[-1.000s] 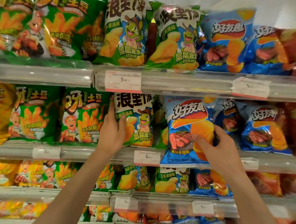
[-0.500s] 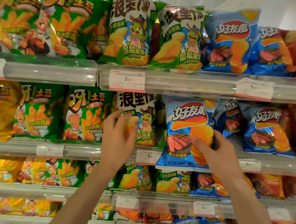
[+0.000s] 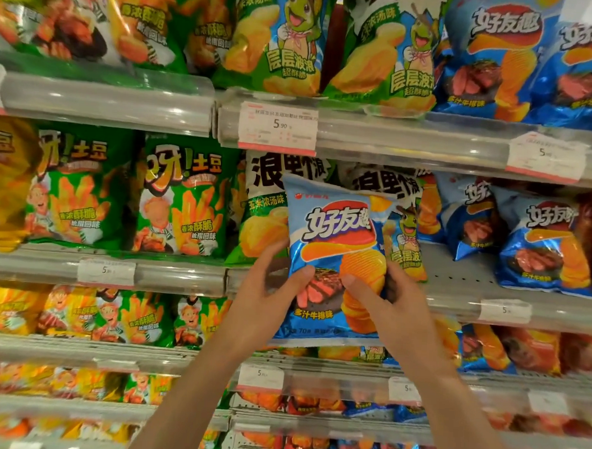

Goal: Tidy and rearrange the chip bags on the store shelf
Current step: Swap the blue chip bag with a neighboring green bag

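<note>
A blue chip bag (image 3: 335, 233) with a steak picture is held off the middle shelf, in front of two green-and-white frog-mascot bags (image 3: 265, 202). My left hand (image 3: 270, 302) grips its lower left edge and my right hand (image 3: 389, 308) grips its lower right side, thumbs on the front. More blue bags (image 3: 540, 244) stand at the right of the same shelf, with a bare stretch of shelf (image 3: 456, 274) between them and the frog bags.
Green fries bags (image 3: 183, 197) fill the middle shelf's left part, next to a yellow bag (image 3: 2, 181). The upper shelf rail (image 3: 395, 133) carries price tags (image 3: 278, 127). Lower shelves hold more green, yellow, blue and red bags.
The blue bag has come off the shelf and moved left and toward me. My left hand left the frog bag and took hold of the blue bag. A second frog bag now shows behind.
</note>
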`<state>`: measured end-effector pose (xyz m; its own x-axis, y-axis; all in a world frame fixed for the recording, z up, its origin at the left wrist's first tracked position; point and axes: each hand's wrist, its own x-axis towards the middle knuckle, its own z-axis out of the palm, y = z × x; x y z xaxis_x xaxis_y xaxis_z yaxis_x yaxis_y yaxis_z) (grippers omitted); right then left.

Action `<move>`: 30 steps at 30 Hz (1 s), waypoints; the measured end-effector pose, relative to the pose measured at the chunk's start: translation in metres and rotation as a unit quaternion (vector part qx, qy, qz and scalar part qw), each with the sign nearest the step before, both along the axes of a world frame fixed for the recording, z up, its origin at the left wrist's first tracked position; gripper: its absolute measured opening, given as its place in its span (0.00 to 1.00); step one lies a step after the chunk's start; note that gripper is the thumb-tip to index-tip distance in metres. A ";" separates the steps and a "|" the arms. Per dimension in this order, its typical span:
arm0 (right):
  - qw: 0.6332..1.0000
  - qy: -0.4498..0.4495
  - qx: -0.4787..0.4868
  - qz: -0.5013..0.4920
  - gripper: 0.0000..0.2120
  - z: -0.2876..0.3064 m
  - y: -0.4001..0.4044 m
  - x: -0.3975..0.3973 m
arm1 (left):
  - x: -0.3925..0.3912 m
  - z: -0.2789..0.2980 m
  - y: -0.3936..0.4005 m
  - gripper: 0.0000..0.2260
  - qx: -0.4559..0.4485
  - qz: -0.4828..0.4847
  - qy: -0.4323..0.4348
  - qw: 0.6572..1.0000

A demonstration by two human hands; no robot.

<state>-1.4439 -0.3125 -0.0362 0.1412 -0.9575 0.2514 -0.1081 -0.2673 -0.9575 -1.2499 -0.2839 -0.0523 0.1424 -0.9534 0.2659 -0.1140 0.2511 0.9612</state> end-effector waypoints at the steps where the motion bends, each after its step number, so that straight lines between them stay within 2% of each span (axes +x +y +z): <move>1: 1.000 0.006 -0.001 0.001 0.15 -0.002 0.002 0.001 | 0.001 -0.003 0.002 0.27 0.000 0.002 0.002 1.000; 7: 1.000 0.010 -0.009 -0.001 0.15 -0.007 0.010 -0.010 | -0.012 -0.010 0.009 0.24 -0.004 0.017 0.030 0.999; 13: 1.000 -0.009 -0.008 0.005 0.11 -0.003 0.003 -0.054 | -0.057 0.000 0.007 0.25 -0.008 0.034 0.030 0.999; 16: 1.000 -0.005 -0.015 0.005 0.13 -0.002 -0.003 -0.091 | -0.097 0.002 0.003 0.21 -0.017 0.044 0.026 0.999; 21: 1.000 -0.008 -0.018 0.016 0.15 -0.001 -0.016 -0.181 | -0.187 0.003 -0.009 0.26 -0.022 0.058 0.008 0.998; 25: 1.000 -0.005 0.003 0.015 0.17 -0.001 -0.029 -0.245 | -0.248 0.003 -0.024 0.26 -0.010 0.051 -0.002 0.999; 30: 1.000 -0.018 0.011 0.019 0.17 0.001 -0.038 -0.287 | -0.292 0.007 -0.043 0.25 -0.018 0.054 -0.010 0.998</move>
<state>-1.7307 -0.3509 -0.0347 0.1682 -0.9572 0.2353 -0.0641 -0.2489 -0.9664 -1.5419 -0.3268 -0.0454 0.2383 -0.9228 0.3028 -0.1616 0.2697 0.9493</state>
